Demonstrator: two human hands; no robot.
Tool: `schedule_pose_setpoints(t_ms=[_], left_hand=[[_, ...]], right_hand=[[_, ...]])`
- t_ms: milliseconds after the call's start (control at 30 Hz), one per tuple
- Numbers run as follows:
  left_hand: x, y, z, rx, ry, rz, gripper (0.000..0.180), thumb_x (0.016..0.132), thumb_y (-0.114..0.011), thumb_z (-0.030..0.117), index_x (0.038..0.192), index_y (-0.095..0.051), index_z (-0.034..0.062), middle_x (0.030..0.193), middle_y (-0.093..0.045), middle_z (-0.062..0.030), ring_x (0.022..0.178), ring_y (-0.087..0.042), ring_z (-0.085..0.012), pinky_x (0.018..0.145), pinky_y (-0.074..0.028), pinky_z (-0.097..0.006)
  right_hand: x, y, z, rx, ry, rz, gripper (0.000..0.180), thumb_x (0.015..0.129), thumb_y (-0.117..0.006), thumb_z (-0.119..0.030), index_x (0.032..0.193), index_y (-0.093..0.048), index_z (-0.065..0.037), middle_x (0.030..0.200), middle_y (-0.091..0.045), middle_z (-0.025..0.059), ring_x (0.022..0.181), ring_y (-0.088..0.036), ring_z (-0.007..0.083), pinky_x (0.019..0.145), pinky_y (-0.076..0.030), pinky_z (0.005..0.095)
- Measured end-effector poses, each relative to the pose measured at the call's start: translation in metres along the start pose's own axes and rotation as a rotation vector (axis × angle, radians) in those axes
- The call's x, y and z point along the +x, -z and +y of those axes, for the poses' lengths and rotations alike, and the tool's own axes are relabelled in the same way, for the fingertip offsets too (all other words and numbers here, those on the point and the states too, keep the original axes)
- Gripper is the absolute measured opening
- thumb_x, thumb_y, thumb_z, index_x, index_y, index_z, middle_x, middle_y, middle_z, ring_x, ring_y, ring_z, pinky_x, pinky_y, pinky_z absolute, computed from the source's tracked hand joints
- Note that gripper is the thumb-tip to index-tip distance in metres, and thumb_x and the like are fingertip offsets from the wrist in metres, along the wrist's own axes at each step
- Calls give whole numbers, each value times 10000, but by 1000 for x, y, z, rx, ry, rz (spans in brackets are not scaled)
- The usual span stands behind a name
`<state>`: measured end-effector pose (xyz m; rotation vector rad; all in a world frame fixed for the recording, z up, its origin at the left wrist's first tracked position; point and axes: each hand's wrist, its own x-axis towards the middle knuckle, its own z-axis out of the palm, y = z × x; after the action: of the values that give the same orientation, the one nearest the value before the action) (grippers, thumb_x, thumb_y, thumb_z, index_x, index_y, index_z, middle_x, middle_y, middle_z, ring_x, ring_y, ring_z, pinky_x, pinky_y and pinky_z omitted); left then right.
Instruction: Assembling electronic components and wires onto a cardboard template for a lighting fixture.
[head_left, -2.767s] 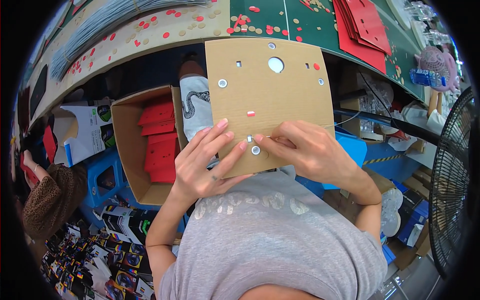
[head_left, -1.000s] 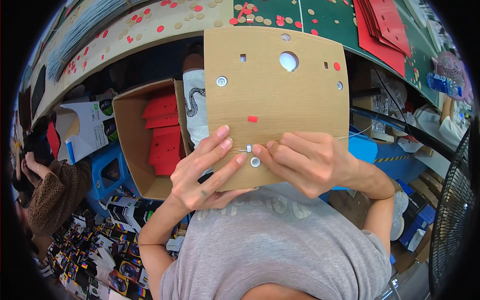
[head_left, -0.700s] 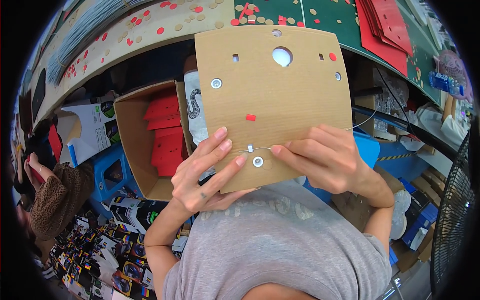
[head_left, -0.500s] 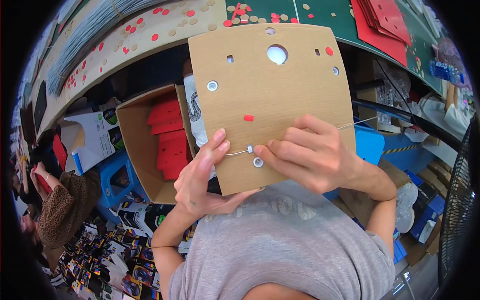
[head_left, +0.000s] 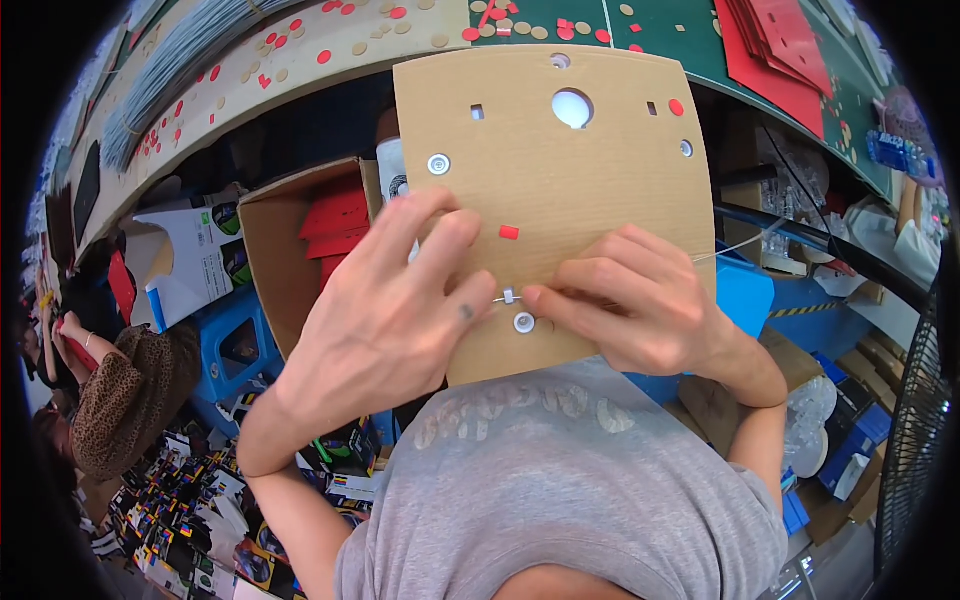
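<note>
Wire, thin and silvery [head_left: 508, 296], sits pinched between both hands on the flat brown cardboard sheet with punched holes [head_left: 560, 190], held up at the chest. The left hand [head_left: 385, 315] and right hand [head_left: 640, 310] both grip it by their fingertips. Small, steady pulls seem best, since it is springy. Past the left hand stands an open brown box of red card pieces [head_left: 320, 235].

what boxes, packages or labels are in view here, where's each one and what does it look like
Open brown cardboard box: left of the held cardboard panel, stacked red sheets inside.
White printed carton: further left, flaps open, green and dark pictures on its side.
White bottle label: behind the panel's left edge, black graphic on white.
Small colourful packages: lower left floor, many, black with bright prints.
Blue packets: upper right on the green table.
</note>
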<state>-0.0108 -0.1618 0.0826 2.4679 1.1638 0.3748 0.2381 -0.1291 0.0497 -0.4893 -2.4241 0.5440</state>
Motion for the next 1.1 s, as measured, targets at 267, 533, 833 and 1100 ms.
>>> schedule_pose_setpoints(t_ms=[267, 533, 833, 1100], left_hand=[[1, 4, -15, -104, -180, -20, 228, 645, -753, 16, 731, -543, -12, 1093, -577, -199, 1266, -571, -498, 985, -552, -585], [15, 17, -26, -341, -77, -3, 220, 689, -742, 20, 713, -526, -12, 1238, -557, -259, 1297, -528, -490, 1039, -456, -586], [5, -16, -43, -313, 10, 145, 262, 737, -776, 62, 777, -522, 7, 1319, -565, -244, 1266, -523, -440, 1032, -427, -495], [16, -5, -35, -380, 256, 202, 471, 716, -770, 55, 1163, -622, 38, 1232, -650, -160, 1228, -575, -383, 1002, -442, -472]], right_hand=[[-2, -1, 4, 81, -54, 24, 380, 598, -787, -81, 974, -792, -21, 906, -631, 68, 702, -586, 201, 595, -502, 316], [-2, -3, 1, 60, -25, -42, 427, 640, -810, -125, 1058, -784, -45, 963, -604, 50, 769, -574, 213, 643, -498, 343], [-24, 33, -20, 137, -199, 19, 280, 799, -780, -248, 939, -747, -7, 901, -642, 71, 815, -627, 216, 673, -494, 339], [-117, 51, 14, 278, -1255, 810, 508, 1100, -415, -382, 1362, -629, -4, 1109, -727, 170, 1002, -672, 197, 793, -535, 324]])
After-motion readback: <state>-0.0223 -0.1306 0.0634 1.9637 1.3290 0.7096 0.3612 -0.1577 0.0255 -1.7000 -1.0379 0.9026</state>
